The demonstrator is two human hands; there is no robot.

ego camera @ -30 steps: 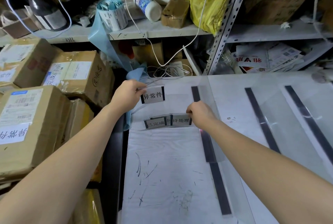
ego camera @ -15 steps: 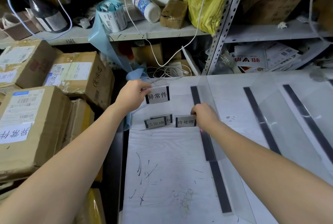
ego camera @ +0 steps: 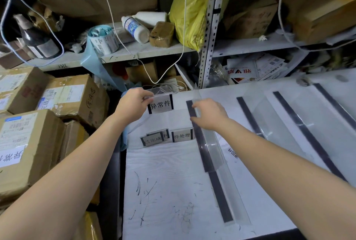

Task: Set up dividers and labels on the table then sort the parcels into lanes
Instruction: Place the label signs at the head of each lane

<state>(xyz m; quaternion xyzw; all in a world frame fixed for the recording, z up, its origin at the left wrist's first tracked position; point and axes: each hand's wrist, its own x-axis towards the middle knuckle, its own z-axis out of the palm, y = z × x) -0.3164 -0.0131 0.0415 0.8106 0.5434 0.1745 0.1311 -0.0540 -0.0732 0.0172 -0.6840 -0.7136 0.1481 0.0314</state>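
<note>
Well, the fingers (ego camera: pixel 148 96) of the left hand (ego camera: pixel 133 104) are curled and pinch the top edge of the clear label stand (ego camera: pixel 160 104) marked 异常件, at the far left end of the white table (ego camera: pixel 163 182). Across from it, the right hand (ego camera: pixel 211 114) has fingers and thumb parted at the far end of the nearest divider (ego camera: pixel 212 162), a clear strip with a black band along its base. The blur there keeps me from telling whether it really grips it. Nearer than the hands, two more labels rest on the table: the 待处理 label (ego camera: pixel 182 136) just beside the divider, and the 已完成 label (ego camera: pixel 153 140) to its left, overlapping another one behind it. Two further dividers (ego camera: pixel 250 116) lie to the right, well apart. Cardboard parcels (ego camera: pixel 28 153) are stacked off the table's left side.
</note>
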